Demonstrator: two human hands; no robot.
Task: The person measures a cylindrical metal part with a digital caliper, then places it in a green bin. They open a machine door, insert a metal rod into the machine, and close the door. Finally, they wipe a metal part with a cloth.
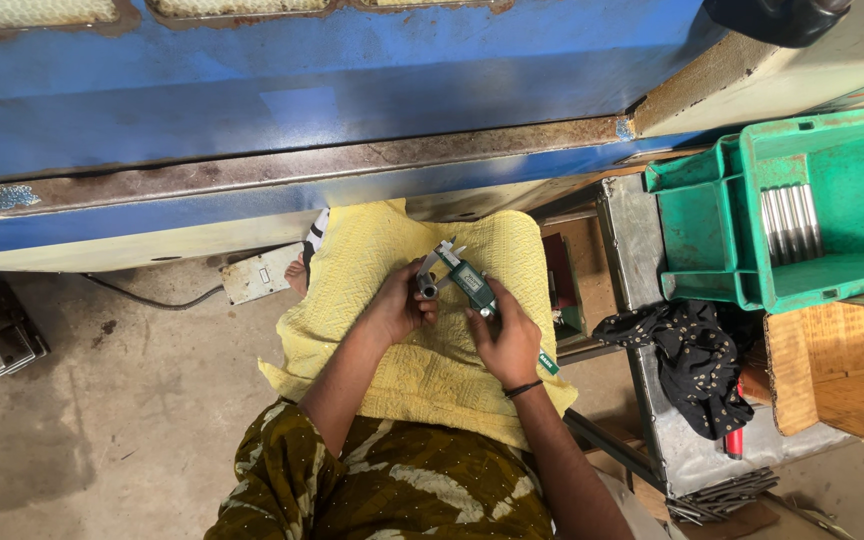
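1. A big blue machine body [302, 90] with rusted edges fills the top of the view, above a stained concrete floor [102, 400]
2. To the right, a green plastic crate [842, 160] holds a row of metal rods [790, 222], well apart from the hands; a dark cloth [697, 355] lies on the metal stand below it
3. A yellow quilted cloth [432, 370] covers the person's lap and sits under both hands
4. The right hand [505, 342] is closed around the body of a green digital caliper [472, 285], thumb near its slider
5. The left hand [399, 305] pinches a small metal tube piece [427, 288] in curled fingers, held up at the caliper's jaws
6. Judged from this, measuring is the step in hand: the tube seems to sit between the jaws, though whether they touch it is too small to tell. The next move calls for a steady part, jaws closed squarely across it, and the display turned to the eyes
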